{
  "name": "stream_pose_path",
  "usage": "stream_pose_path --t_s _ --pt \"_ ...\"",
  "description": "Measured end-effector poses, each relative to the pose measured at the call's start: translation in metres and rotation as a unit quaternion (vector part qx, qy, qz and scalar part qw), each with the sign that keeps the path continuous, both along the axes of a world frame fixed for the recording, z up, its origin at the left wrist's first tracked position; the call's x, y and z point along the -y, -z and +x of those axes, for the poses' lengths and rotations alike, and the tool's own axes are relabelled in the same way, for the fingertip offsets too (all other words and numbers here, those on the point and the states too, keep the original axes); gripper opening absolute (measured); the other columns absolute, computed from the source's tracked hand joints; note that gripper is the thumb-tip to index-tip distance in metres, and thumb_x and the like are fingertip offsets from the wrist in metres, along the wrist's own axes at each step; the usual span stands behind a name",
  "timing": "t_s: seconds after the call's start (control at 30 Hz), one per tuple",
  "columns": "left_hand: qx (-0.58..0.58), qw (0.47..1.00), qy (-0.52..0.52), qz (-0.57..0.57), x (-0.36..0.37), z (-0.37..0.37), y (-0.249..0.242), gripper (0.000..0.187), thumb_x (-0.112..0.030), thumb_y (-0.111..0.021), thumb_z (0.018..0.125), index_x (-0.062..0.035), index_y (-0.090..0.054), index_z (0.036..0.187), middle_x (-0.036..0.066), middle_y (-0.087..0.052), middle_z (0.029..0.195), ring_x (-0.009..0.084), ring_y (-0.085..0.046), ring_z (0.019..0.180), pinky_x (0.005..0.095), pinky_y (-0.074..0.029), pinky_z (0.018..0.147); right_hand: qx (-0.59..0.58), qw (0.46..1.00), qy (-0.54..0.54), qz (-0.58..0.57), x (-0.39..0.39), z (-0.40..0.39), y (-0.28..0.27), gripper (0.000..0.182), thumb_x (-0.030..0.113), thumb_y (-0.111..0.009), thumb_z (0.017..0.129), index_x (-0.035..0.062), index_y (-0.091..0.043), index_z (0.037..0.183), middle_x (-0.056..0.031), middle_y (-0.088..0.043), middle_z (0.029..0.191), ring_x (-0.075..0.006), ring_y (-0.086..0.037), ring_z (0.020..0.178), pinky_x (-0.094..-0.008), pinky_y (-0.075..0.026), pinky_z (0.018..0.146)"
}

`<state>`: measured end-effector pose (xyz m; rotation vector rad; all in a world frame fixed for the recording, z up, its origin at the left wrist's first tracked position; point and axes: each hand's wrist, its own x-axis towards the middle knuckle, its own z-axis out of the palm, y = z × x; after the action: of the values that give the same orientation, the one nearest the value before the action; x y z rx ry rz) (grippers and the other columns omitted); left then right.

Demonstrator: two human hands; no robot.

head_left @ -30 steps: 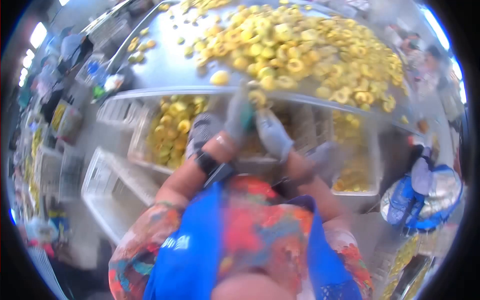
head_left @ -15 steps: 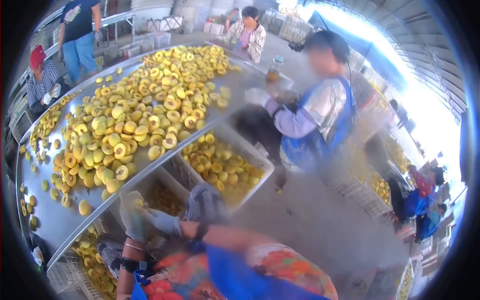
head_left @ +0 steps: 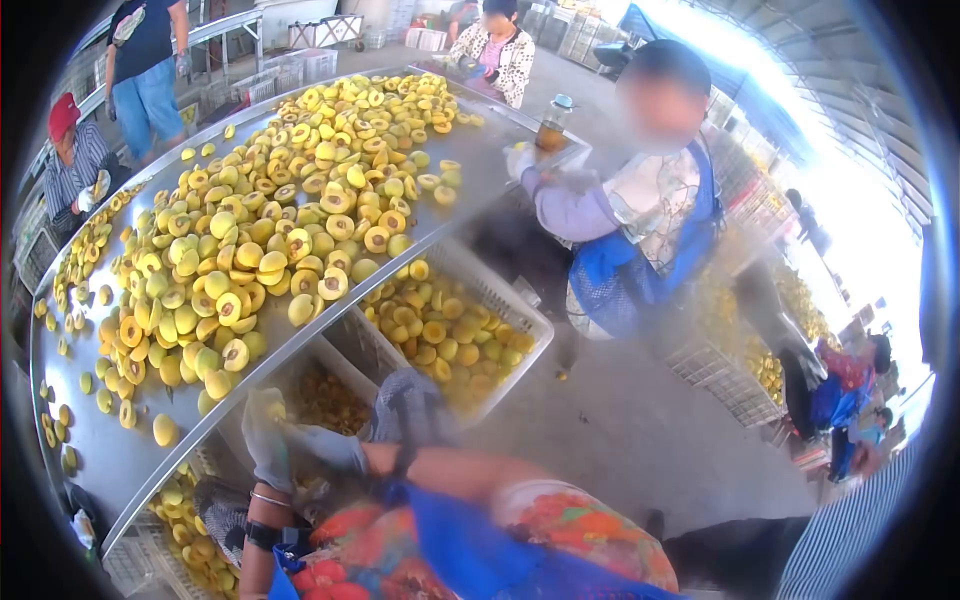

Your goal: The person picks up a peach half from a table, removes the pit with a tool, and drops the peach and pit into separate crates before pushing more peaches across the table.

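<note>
My left hand (head_left: 266, 440), in a pale glove, is raised beside the table's front edge, its fingers closed on a blurred yellowish apricot (head_left: 268, 404). My right hand (head_left: 332, 447), in a grey-blue glove, reaches in from the right, its fingers bent against the left hand; what they hold is hidden. Below both hands is a bin of small brown apricot stones (head_left: 328, 402). Beside it stands a white crate (head_left: 522, 345) full of yellow apricot halves. A pile of cut apricots (head_left: 220, 262) covers much of the metal table (head_left: 455, 215), many showing brown centres.
Across the table's right corner a person in a blue apron (head_left: 640, 235) sits near a jar (head_left: 553, 125). Others sit or stand at the far side (head_left: 495, 55) and left (head_left: 75, 165). Another crate of halves (head_left: 185, 530) is at lower left. A striped sleeve (head_left: 850, 530) enters at lower right.
The view has shifted slightly. The person in the blue apron has raised their head and moved a hand near the jar. A striped sleeve and dark leg have appeared at lower right. My hands stay together.
</note>
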<state>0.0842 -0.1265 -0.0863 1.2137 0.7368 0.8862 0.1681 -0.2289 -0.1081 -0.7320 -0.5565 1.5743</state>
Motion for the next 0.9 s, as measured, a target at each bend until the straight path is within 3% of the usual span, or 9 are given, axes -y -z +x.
stream_pose_path --t_s 0.2,0.43,0.53,0.6,0.63,0.67,0.7,0.77,0.9 --pt "0.013 1.000 -0.009 -0.009 0.009 0.001 0.006 0.031 -0.028 -0.046 0.104 -0.0068 -0.067 0.098 0.001 -0.062 0.082 0.0090 -0.055 0.068 0.0248 -0.048 0.061 0.305 0.940 -0.006 0.155 -0.029 0.015 0.162 0.043 0.028 -0.042 0.108 0.0029 -0.047 0.143 -0.0056 -0.053 0.138 -0.0131 -0.051 0.123 -0.0281 -0.039 0.110" --pt "0.002 0.991 -0.053 0.124 -0.021 -0.003 0.083 0.025 -0.023 -0.051 0.104 -0.0043 -0.065 0.113 0.002 -0.067 0.102 0.0087 -0.060 0.086 0.0244 -0.050 0.077 -0.021 0.991 -0.129 0.029 -0.011 -0.020 -0.034 0.052 0.031 -0.038 0.108 0.0022 -0.031 0.151 -0.0083 -0.040 0.151 -0.0174 -0.039 0.138 -0.0316 -0.032 0.116" --pt "0.068 0.992 -0.014 -0.107 -0.001 -0.022 0.019 0.022 -0.018 -0.051 0.102 -0.0046 -0.065 0.113 0.002 -0.066 0.097 0.0100 -0.060 0.087 0.0253 -0.050 0.078 -0.061 0.993 -0.079 -0.066 0.007 -0.024 -0.061 0.055 0.036 -0.039 0.108 0.0043 -0.031 0.152 -0.0091 -0.040 0.152 -0.0181 -0.039 0.139 -0.0332 -0.032 0.117" --pt "-0.173 0.930 -0.001 0.325 -0.007 -0.029 0.020 0.021 -0.014 -0.052 0.097 -0.0037 -0.065 0.110 0.009 -0.065 0.096 0.0194 -0.062 0.090 0.0328 -0.051 0.082 -0.098 0.991 -0.085 -0.028 -0.031 -0.016 0.084 0.054 0.045 -0.041 0.106 0.0086 -0.041 0.146 -0.0082 -0.054 0.139 -0.0206 -0.058 0.121 -0.0376 -0.050 0.100" --pt "-0.247 0.830 -0.067 0.496 -0.011 -0.031 0.022 0.021 -0.012 -0.052 0.094 -0.0032 -0.065 0.108 0.012 -0.064 0.096 0.0241 -0.062 0.092 0.0365 -0.051 0.084 0.137 0.965 -0.190 -0.120 -0.012 0.003 0.013 0.052 0.050 -0.042 0.104 0.0101 -0.052 0.136 -0.0045 -0.065 0.118 -0.0182 -0.066 0.097 -0.0350 -0.057 0.077" --pt "-0.149 0.928 -0.063 0.337 -0.006 -0.024 0.026 0.020 -0.016 -0.051 0.098 -0.0040 -0.065 0.105 0.008 -0.063 0.092 0.0192 -0.062 0.085 0.0326 -0.052 0.078 0.031 0.990 -0.089 -0.104 -0.018 -0.014 0.049 0.051 0.053 -0.043 0.103 0.0111 -0.058 0.128 -0.0024 -0.068 0.101 -0.0160 -0.066 0.078 -0.0314 -0.054 0.062" --pt "0.026 1.000 0.009 -0.009 -0.003 -0.023 0.022 0.020 -0.020 -0.051 0.101 -0.0051 -0.065 0.105 0.003 -0.062 0.087 0.0125 -0.059 0.078 0.0267 -0.050 0.070 0.057 0.994 -0.066 -0.064 -0.020 -0.012 0.057 0.049 0.049 -0.044 0.103 0.0085 -0.058 0.129 -0.0039 -0.067 0.107 -0.0154 -0.063 0.088 -0.0307 -0.052 0.072" --pt "-0.025 0.996 -0.024 0.077 -0.008 -0.017 0.044 0.027 -0.027 -0.051 0.104 -0.0052 -0.066 0.105 0.000 -0.062 0.090 0.0080 -0.057 0.076 0.0230 -0.047 0.066 0.060 0.997 -0.034 -0.033 -0.016 -0.013 0.049 0.045 0.037 -0.047 0.104 0.0018 -0.058 0.130 -0.0080 -0.063 0.122 -0.0150 -0.055 0.116 -0.0293 -0.046 0.102" --pt "-0.009 0.997 -0.021 0.074 -0.015 -0.015 0.076 0.029 -0.031 -0.053 0.104 -0.0052 -0.066 0.109 0.001 -0.064 0.097 0.0099 -0.058 0.086 0.0251 -0.048 0.077 0.211 0.973 0.052 0.074 -0.026 -0.014 0.082 0.051 0.043 -0.041 0.106 0.0020 -0.058 0.130 -0.0099 -0.062 0.124 -0.0178 -0.058 0.111 -0.0298 -0.047 0.099"
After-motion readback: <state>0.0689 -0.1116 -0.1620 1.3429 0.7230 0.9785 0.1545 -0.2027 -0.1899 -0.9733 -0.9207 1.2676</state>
